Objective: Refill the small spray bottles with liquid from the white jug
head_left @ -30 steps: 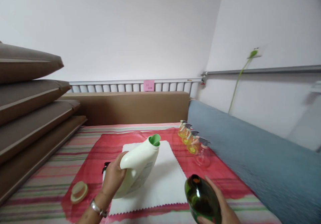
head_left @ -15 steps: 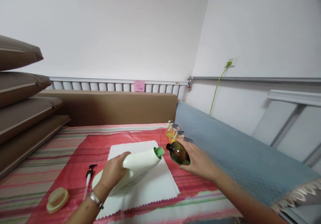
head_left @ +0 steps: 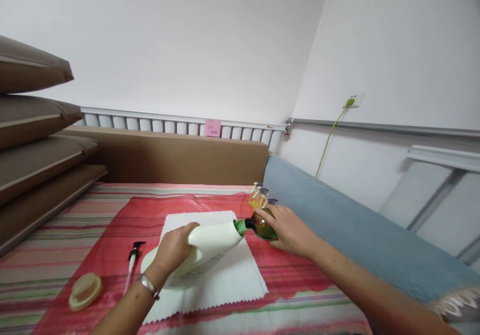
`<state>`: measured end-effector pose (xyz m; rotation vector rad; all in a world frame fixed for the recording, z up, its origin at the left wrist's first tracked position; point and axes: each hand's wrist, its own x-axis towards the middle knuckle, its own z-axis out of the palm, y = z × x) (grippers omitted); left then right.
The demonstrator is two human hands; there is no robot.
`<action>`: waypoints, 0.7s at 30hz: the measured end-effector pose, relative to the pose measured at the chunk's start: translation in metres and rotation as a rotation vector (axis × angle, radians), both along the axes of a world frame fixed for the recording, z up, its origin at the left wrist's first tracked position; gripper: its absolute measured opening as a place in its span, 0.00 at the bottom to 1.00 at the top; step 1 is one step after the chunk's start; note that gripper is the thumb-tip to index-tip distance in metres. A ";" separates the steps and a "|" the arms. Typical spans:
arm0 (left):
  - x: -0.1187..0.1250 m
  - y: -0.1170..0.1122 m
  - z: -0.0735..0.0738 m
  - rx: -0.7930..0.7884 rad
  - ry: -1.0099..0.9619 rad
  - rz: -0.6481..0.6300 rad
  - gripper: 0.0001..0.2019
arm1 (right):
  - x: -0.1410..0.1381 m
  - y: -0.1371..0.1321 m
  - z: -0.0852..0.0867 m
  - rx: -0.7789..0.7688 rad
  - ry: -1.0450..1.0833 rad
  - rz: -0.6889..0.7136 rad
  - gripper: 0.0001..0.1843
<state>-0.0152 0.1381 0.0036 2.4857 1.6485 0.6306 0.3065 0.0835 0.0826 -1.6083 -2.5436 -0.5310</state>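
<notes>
My left hand is closed round the handle of a pale white jug, which lies tilted with its green spout pointing right. In my right hand is a brown-green bottle, tipped so its dark neck meets the spout. I cannot make out any liquid passing between them. Under the jug lies a white cloth with zigzag edges. Left of it rest a black pump head with a tube and a pale round cap.
Small yellow containers stand behind the bottle. A red sheet covers part of the striped cloth. Brown cushions are stacked at left, a brown panel stands behind, and a blue padded side runs along the right.
My right hand has moved the bottle left, so its neck now meets the jug's spout instead of standing apart from it. The left hand keeps its hold; the view has tilted slightly.
</notes>
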 end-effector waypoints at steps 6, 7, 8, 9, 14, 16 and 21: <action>0.005 0.000 0.002 -0.007 0.014 0.001 0.28 | -0.006 0.005 0.014 0.001 -0.157 0.019 0.40; 0.006 -0.001 0.002 -0.007 0.021 0.006 0.29 | -0.007 0.005 0.016 0.001 -0.178 0.024 0.40; 0.006 -0.001 0.003 -0.009 0.026 0.010 0.29 | -0.007 0.007 0.017 0.001 -0.200 0.031 0.41; 0.006 -0.001 0.003 -0.012 0.028 0.013 0.29 | -0.008 0.008 0.018 0.003 -0.221 0.036 0.41; 0.003 0.001 0.002 0.003 0.009 -0.003 0.28 | -0.015 0.013 0.024 0.025 -0.323 0.044 0.40; 0.002 0.002 0.001 0.014 0.003 -0.007 0.28 | -0.019 0.014 0.028 0.033 -0.362 0.043 0.39; 0.000 0.003 -0.001 0.019 0.003 -0.002 0.27 | -0.033 0.014 0.040 0.042 -0.461 0.047 0.34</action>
